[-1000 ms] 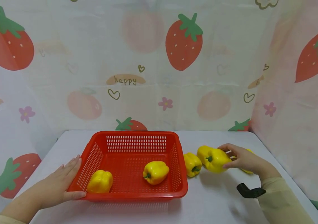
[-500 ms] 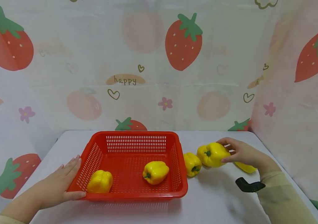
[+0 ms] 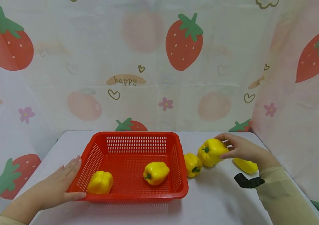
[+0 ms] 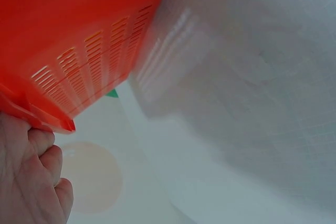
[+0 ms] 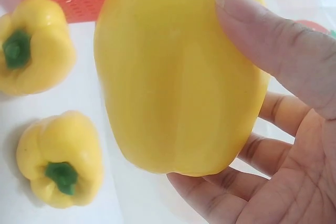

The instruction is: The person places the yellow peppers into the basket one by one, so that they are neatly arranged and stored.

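since a light basket (image 3: 137,196) would probably slide, the left hand (image 3: 59,182) is resting on its rim at lower left, fingers nearly straight, seemingly pressing rather than gripping. two peppers (image 3: 156,173) are sitting inside, and two more peppers (image 5: 60,145) are lying on the table (image 3: 204,203), at left in the right wrist view. one yellow thing (image 3: 246,165) is lying at lower right. at centre right, the right hand (image 3: 242,150) is holding a fifth pepper (image 3: 211,151), thumb and half-spread fingers curving round its bulk, likely for security. a printed backdrop (image 3: 153,62) is hanging behind.

White table (image 3: 212,200), strawberry-print wall sheeting (image 3: 153,65) behind
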Available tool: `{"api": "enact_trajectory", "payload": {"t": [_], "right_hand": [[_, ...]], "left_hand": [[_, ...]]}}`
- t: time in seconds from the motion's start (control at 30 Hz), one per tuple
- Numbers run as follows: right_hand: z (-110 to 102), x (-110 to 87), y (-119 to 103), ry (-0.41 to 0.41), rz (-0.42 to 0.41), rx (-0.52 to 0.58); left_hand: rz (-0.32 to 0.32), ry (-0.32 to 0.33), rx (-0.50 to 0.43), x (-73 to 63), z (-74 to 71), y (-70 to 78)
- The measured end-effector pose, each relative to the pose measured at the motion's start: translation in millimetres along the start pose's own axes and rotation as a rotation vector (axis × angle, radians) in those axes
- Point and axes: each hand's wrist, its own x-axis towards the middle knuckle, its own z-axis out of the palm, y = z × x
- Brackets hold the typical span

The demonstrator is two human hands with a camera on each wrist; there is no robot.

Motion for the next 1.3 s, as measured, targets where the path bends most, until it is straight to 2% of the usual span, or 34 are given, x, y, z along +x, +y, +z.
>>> {"api": "enact_trajectory", "payload": {"t": [0.53, 0.77, 1.13, 1.3], "right_hand": [[-5, 10.8, -20, -0.005, -0.011, -0.003], [-5, 13.8, -27, 0.0, 0.041, -0.015], [-2, 27.5, -43, -0.05, -0.067, 0.039], [1, 34.8, -50, -0.059, -0.082, 0.014]], "left_hand": [[0.004, 0.011, 0.0, 0.6, -1.0, -0.8], [0.007, 0.01, -0.003, 0.2, -0.2, -0.5], [0.011, 0.016, -0.009, -0.1, -0.8, 0.0], [0.005, 0.017, -0.012, -0.7, -0.8, 1.1]]}}
